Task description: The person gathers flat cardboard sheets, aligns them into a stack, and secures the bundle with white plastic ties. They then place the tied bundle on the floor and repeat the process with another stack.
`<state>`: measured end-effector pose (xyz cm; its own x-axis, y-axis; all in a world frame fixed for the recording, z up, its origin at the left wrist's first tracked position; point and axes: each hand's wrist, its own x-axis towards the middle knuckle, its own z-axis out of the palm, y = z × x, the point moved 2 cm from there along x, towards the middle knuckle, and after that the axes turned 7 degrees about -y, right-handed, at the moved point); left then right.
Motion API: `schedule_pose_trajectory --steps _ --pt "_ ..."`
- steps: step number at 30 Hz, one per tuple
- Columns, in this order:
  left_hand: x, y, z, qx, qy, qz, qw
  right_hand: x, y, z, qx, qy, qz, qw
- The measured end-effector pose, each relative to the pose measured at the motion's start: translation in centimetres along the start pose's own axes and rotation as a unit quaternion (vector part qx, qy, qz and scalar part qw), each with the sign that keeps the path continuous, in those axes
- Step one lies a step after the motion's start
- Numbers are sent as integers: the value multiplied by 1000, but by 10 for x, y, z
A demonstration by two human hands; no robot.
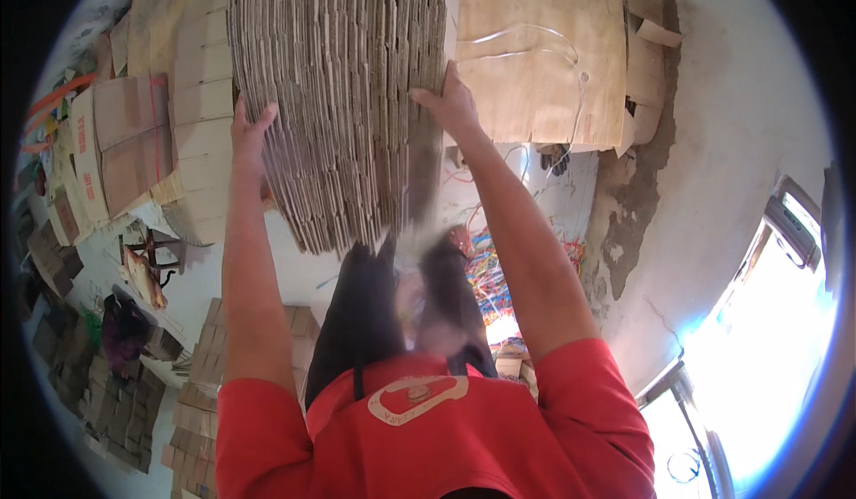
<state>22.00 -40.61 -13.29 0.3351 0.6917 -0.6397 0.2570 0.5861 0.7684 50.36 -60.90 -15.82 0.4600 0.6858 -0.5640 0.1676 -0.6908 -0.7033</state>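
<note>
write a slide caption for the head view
Both hands, left hand and right hand, grip a thick stack of flattened cardboard.

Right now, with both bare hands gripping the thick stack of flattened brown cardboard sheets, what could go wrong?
1. The left hand and right hand press only the sides of the thick stack of flattened brown cardboard sheets; middle sheets might slip out.
2. The loose bundle of coloured wires on the floor could catch a foot.
3. The stack hides much of the floor ahead.

Daylight is pouring through a window (pixel 767 321) at right, washing a cracked plaster wall (pixel 740 115) and pale floor (pixel 294 267).
</note>
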Motion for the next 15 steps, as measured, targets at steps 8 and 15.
schedule_pose_trajectory --steps 8,15 --pt "14 -26 -16 301 22 122 946 -12 -29 21 27 0 25 999" --pt "21 -23 -13 298 -6 104 949 6 0 17 38 -24 16 999"
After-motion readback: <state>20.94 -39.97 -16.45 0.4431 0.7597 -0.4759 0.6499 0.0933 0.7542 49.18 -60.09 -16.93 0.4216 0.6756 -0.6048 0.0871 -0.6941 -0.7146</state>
